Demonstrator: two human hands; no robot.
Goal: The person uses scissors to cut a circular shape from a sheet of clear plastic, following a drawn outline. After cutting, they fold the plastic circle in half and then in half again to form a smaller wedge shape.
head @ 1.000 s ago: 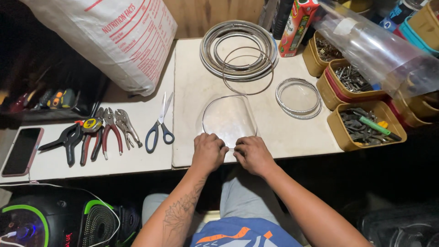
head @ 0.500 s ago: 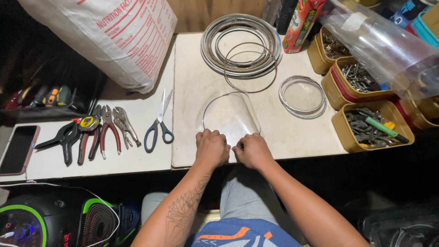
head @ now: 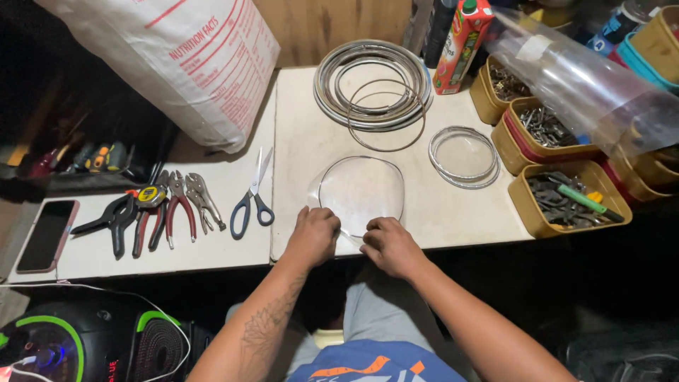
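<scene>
My left hand (head: 312,235) is curled, fingertips pinching the near edge of the thin wire hoop covered with clear plastic film (head: 362,192), which lies flat on the white tabletop (head: 297,141) right in front of me. My right hand (head: 387,244) is curled too, pinching the same near edge just beside it; what sits between the fingertips is hidden, so I cannot tell exactly. I judge it best to keep the film taut and even and the hoop flat while I work the edge. Farther right, the tan tub of dark metal bits (head: 541,127) stands behind the tan tub of dark hardware with a green-handled tool (head: 566,198)
</scene>
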